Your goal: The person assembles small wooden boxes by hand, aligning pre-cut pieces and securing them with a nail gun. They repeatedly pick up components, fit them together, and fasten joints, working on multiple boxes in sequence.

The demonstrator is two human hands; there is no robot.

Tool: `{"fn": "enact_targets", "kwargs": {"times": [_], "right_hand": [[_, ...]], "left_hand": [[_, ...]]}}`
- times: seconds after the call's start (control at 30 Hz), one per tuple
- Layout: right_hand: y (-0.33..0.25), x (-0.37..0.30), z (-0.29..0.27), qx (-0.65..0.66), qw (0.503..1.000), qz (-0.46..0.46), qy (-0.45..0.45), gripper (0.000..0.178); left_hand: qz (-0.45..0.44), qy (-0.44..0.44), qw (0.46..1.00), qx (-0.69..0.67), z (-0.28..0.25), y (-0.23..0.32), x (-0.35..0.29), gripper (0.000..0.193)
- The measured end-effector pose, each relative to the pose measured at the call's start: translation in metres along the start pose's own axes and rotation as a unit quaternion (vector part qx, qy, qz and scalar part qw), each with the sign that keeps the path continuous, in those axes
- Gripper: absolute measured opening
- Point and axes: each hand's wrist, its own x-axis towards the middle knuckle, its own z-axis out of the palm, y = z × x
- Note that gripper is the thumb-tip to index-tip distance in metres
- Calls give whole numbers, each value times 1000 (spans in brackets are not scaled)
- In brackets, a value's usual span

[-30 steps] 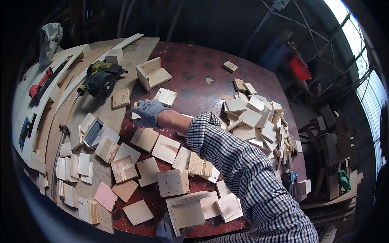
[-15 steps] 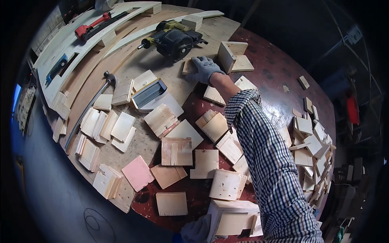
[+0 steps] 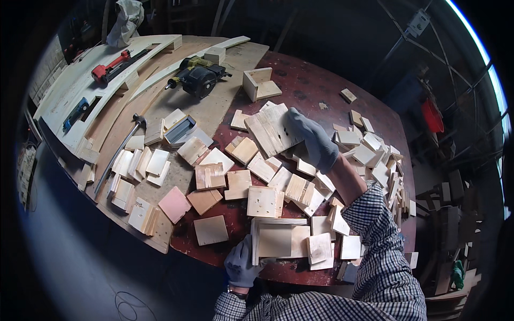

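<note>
Resting near the front edge of the table [image 3: 316, 88], a wooden corner piece [image 3: 276, 243] is touched along its left side by the grey-gloved left hand [image 3: 243, 263]; the fingers are bent against it, but how firmly they are closed cannot be told, since they are partly hidden. Just left of it, a flat square block [image 3: 211, 230] is laid on the red surface, and a pink block [image 3: 174, 204] is set a little farther left. Beyond these, many pale wooden blocks are scattered, some overlapping. Above them a squarish wooden board [image 3: 272, 130] is held at a tilt by the right hand [image 3: 316, 140], also gloved in grey — its right edge is gripped by the closed fingers. To the right, a heap of small wooden pieces [image 3: 377, 155] is piled loosely. On the left, a claw hammer [image 3: 122, 150] is laid along bare plywood, with a grey tray [image 3: 182, 131] placed beyond the blocks beside it. Farther back, a black and yellow power saw [image 3: 201, 80] is stood on the plywood, and a second wooden corner piece [image 3: 261, 86] is set on the red surface — well apart from the first. At the far left, a red tool [image 3: 110, 69] is rested on a pale panel.
</note>
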Motion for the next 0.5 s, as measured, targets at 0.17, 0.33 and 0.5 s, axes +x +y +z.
{"fn": "enact_targets", "kwargs": {"times": [0.17, 0.33, 0.5], "right_hand": [[-88, -144, 41, 318, 925, 196, 70, 48], [-72, -252, 90, 153, 908, 283, 269, 41], [-55, -257, 138, 160, 901, 319, 248, 42]], "left_hand": [[10, 28, 1000, 10, 1, -4, 5, 86], [-2, 55, 997, -48, 6, -5, 2, 80], [-10, 50, 998, -32, 7, -10, -2, 90]]}}
